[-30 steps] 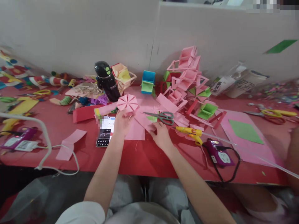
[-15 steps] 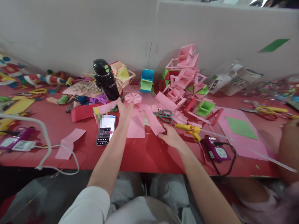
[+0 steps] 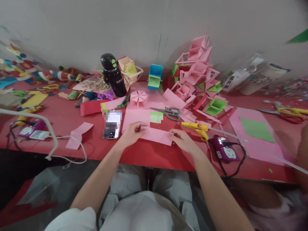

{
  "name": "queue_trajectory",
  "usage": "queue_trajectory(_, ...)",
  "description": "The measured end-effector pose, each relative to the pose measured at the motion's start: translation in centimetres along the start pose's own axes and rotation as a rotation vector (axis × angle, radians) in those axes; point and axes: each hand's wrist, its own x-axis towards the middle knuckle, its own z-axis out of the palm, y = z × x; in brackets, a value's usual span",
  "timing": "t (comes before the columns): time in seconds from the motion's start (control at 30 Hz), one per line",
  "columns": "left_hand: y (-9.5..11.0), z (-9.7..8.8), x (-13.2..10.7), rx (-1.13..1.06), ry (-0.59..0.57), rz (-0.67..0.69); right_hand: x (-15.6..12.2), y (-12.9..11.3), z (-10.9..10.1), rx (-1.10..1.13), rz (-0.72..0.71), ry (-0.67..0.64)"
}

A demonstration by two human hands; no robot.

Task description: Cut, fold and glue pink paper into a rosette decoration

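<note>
A pink paper strip [image 3: 157, 136] lies crosswise between my two hands, close to the table's front edge. My left hand [image 3: 133, 133] pinches its left end with curled fingers. At the other end, my right hand [image 3: 182, 139] has its thumb and fingers closed on the strip's corner. Just beyond are a pink paper sheet [image 3: 128, 119], small green paper pieces [image 3: 156, 117] and grey-handled scissors [image 3: 172, 113]. A round, pleated pink paper piece [image 3: 139, 98] stands behind them. Right of my right hand is a yellow glue gun [image 3: 196, 126].
A black bottle [image 3: 115, 78] and a phone [image 3: 113, 125] stand and lie to the left. Stacked pink paper frames [image 3: 196, 72] lean at the back right. A purple power strip [image 3: 225, 149] with a black cord sits right. Another person's arm [image 3: 303, 150] is at the right edge.
My left hand has come back from the round pleated piece to the strip's left end. The strip has turned from slanting to nearly crosswise, held now at both ends.
</note>
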Motion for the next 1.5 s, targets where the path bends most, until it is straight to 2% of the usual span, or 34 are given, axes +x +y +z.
queue_trajectory(0.23, -0.9, 0.4, -1.5, 0.022, 0.023, -0.004, -0.1, 2.2, 1.7, -0.013, -0.141, 0.148)
queue_trajectory(0.4, -0.7, 0.1, -1.7, -0.059, -0.014, -0.053, 0.0, 2.9, 1.6, 0.075, -0.103, 0.201)
queue_trajectory(0.53, -0.1, -0.2, -0.5, -0.047, -0.044, -0.036, 1.2, 2.4, 1.4, 0.145, -0.085, 0.2)
queue_trajectory(0.67, 0.1, -0.4, 1.9, -0.08, -0.02, -0.042, 3.1, 2.4, 1.7, 0.255, -0.087, 0.21)
queue_trajectory(0.77, -0.2, -0.5, 3.5, -0.077, -0.049, -0.026, 4.3, 2.7, 1.8, 0.355, -0.078, 0.219)
queue_trajectory(1.0, -0.4, -0.5, 5.1, -0.051, -0.105, 0.0, 5.6, 2.0, 1.4, 0.313, -0.038, 0.183)
queue_trajectory(1.13, -0.2, 0.2, 6.0, -0.094, -0.091, -0.032, 6.0, 1.8, 1.7, 0.346, -0.037, 0.207)
queue_trajectory(1.23, -0.6, 0.7, 6.3, -0.119, -0.067, -0.08, 6.1, 2.1, 2.1, 0.36, -0.055, 0.235)
queue_trajectory(1.37, -1.3, 0.9, 5.8, -0.142, -0.074, -0.103, 5.9, 2.1, 2.3, 0.224, -0.113, 0.292)
queue_trajectory(1.5, -1.2, 0.8, 4.9, -0.136, -0.093, -0.098, 5.6, 1.7, 2.3, 0.169, -0.145, 0.272)
